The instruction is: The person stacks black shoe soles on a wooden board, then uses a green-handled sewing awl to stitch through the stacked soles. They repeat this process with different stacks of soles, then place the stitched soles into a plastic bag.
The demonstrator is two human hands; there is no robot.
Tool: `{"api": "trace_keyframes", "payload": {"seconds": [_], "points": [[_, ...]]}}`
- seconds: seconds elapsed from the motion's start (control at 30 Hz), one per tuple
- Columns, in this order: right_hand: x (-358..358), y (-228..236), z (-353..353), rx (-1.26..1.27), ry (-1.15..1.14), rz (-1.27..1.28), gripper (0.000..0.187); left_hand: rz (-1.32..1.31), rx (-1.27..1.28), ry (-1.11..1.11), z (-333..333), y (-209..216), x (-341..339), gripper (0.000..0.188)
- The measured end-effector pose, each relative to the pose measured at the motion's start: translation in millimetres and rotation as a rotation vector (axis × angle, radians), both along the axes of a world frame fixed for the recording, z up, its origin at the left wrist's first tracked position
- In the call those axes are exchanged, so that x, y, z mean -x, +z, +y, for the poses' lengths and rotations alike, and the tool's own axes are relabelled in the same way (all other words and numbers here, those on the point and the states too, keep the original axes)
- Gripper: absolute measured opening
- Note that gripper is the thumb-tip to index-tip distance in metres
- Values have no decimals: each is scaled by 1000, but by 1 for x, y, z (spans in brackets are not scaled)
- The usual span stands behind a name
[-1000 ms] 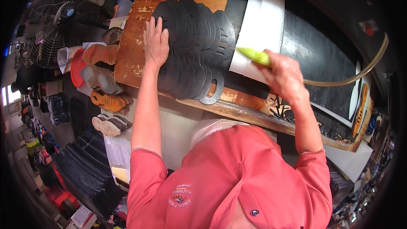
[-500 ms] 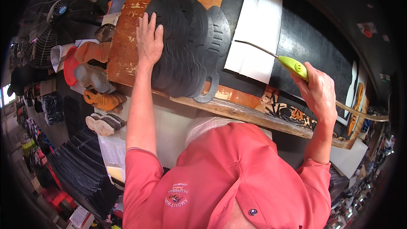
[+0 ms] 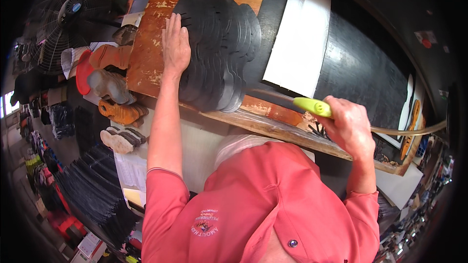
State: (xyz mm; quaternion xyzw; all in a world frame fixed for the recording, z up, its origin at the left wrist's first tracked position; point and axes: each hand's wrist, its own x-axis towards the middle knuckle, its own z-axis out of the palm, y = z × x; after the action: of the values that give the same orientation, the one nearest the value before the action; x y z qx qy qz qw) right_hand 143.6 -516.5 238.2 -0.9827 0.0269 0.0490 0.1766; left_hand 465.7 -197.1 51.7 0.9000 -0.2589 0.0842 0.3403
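My left hand [image 3: 175, 45] lies flat along the left edge of a fanned row of black shoe soles [image 3: 217, 51], its fingers stretched out and together. The soles are thin and overlap one another on a worn wooden board. In my right hand [image 3: 350, 125] I grip a lime-green air blow gun [image 3: 313, 107] with a hose [image 3: 412, 130] running off to the right. Its thin nozzle points left toward the lower right end of the soles and is smeared by motion.
A white sheet [image 3: 300, 34] lies on the black work surface [image 3: 363, 53]. Dark scraps [image 3: 317, 129] sit near the table's front wooden edge [image 3: 287, 134]. At the left are sole-shaped pieces [image 3: 119, 112] in orange, grey and white, a red round object [image 3: 83, 72] and a fan [image 3: 70, 9].
My right hand has brought the air blow gun left and nearer to me, its nozzle now by the soles. A slotted piece and a looped piece at the row's right end no longer show.
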Motion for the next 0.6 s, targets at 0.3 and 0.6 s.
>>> {"api": "trace_keyframes", "payload": {"seconds": [0.3,0.6], "points": [[-34,-25,39,-77,76,11,25,5,8,-5,1,1,2,57],[-79,-45,32,-33,-48,-121,27,-10,-16,-35,3,3,4,55]]}}
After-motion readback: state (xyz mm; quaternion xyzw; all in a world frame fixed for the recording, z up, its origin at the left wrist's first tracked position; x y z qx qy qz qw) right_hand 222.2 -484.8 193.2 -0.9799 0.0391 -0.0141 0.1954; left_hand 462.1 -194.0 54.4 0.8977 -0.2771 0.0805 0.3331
